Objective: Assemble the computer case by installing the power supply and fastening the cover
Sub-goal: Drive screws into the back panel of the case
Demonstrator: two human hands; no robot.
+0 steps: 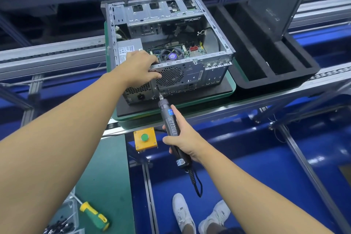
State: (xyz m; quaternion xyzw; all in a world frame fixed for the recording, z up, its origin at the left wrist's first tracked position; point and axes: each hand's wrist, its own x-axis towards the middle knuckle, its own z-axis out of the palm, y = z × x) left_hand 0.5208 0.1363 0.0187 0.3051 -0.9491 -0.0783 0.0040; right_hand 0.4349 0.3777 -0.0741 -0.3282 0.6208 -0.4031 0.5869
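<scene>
An open grey computer case (218, 57) lies on its side on a green pallet (230, 89), its rear panel facing me. The grey power supply (127, 49) sits inside at the near left corner. My left hand (140, 68) grips the case's rear top edge above the supply, fingers curled over the rim. My right hand (183, 138) holds a black electric screwdriver (169, 118); its bit touches the rear panel just right of the supply's grille. The dark side cover (273, 0) stands tilted at the back right.
A black foam tray (266, 62) sits right of the pallet, under the cover. A yellow box with a green button (145, 138) is mounted at the bench edge. A green-and-yellow hand screwdriver (95, 214) lies beside a bin of screws (58, 226). Conveyor rails run left and right.
</scene>
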